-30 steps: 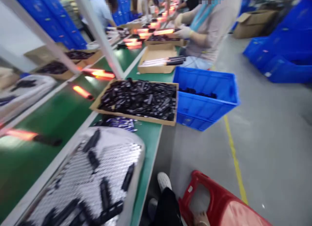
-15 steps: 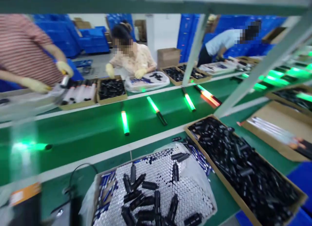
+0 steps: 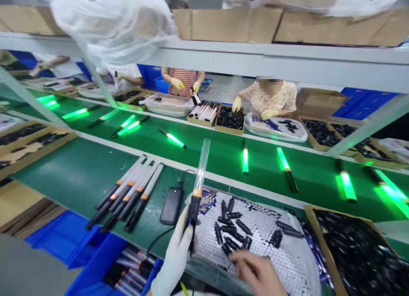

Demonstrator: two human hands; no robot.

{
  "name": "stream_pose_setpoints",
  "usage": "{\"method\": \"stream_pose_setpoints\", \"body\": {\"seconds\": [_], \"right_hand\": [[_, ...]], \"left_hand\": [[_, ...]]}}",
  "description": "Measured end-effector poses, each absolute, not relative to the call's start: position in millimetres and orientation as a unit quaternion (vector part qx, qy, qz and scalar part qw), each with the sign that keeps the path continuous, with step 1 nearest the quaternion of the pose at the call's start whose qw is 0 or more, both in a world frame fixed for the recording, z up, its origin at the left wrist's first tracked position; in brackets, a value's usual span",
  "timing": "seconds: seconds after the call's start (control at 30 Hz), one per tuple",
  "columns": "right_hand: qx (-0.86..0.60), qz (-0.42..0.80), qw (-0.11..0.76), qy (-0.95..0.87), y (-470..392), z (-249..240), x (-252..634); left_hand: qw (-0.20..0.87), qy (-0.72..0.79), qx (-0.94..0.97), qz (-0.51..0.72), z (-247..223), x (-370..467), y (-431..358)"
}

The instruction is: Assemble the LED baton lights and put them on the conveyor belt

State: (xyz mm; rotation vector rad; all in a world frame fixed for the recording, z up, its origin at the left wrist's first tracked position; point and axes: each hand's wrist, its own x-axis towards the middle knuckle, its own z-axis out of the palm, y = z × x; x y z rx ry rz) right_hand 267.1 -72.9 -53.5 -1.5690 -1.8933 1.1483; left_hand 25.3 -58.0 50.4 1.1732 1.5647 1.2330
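Note:
My left hand (image 3: 177, 249), in a white glove, is closed around the black handle of a light stick (image 3: 200, 172), which stands nearly upright with its clear tube unlit. My bare right hand (image 3: 257, 270) is over the tray of silver cells (image 3: 211, 232), its fingertips at a black cylindrical part (image 3: 227, 249); the fingers are blurred, and whether they grip it is unclear. Several more black parts lie loose on the cells. Left of my gloved hand, a black phone (image 3: 171, 205) lies on the green table beside several unlit light sticks (image 3: 137, 198).
A conveyor (image 3: 217, 149) carries glowing green sticks across the view. Behind it, people with gloved hands work at trays. A carton of black parts (image 3: 361, 249) stands right, a blue bin (image 3: 92, 266) below left. A shelf (image 3: 223, 59) crosses above.
The view has swung left and down. Both my hands have come into view, the left with a light stick in it. The table's left part and the blue bin now show.

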Motion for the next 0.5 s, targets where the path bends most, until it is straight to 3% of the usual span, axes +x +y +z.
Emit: {"method": "stream_pose_setpoints", "body": {"seconds": [0.07,0.13,0.37,0.5], "right_hand": [[-0.529,0.342,0.246,-0.737,-39,-28,225],[-0.546,0.264,0.192,-0.771,6,-18,179],[-0.585,0.21,0.098,-0.777,88,-30,113],[-0.587,0.218,0.118,-0.77,77,-18,122]], "left_hand": [[0.388,0.63,0.475,0.477,50,-2,-73],[0.382,0.648,0.465,0.467,50,-31,-86],[0.508,0.603,0.395,0.472,61,-84,-102],[0.535,0.591,0.383,0.466,65,-87,-89]]}}
